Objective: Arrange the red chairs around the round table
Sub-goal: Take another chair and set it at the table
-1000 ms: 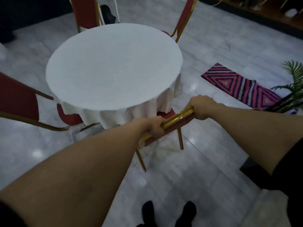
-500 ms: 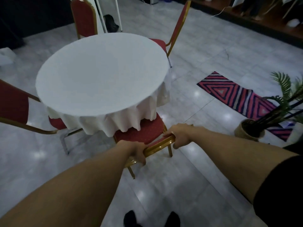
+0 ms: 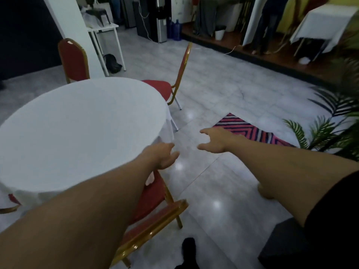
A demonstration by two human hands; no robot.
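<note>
Fingers of both hands are loosely spread and curled, holding nothing; the left hand hangs in the air just beyond the near right rim of the round table, and the right hand reaches out further right over the pale tiled floor, the two hands apart from each other. Below the left forearm stands the nearest red chair, its seat tucked partly beneath the white tablecloth and its gold-framed back toward the viewer, touched by neither hand. A second red chair stands at the far right of the table, seen side-on. A third stands at the far side. A striped rug lies right of the hands, with a green plant beyond it.
</note>
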